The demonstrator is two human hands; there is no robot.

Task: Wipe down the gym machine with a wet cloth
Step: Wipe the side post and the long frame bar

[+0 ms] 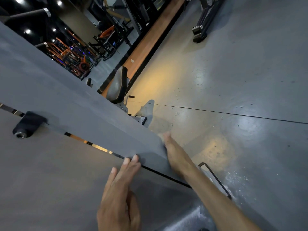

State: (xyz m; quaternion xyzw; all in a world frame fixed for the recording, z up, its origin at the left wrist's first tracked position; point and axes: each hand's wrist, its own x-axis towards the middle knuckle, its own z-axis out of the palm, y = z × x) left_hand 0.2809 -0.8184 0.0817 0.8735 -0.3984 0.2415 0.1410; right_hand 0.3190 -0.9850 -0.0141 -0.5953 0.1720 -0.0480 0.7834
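Where panel (80, 100) ends, right hand (173, 152) at edge, left hand (120, 194) flat.

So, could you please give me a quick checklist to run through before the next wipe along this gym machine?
1. Left hand braced on the panel: ok, straight fingers rest on it.
2. Right hand at the panel's edge: ok.
3. Cloth in the right hand: cannot tell, hidden behind the edge.
4. Cloth wet: cannot tell.
5. Floor beside the machine free of obstacles: ok nearby.
6. Knob out of the hands' way: ok, far left.
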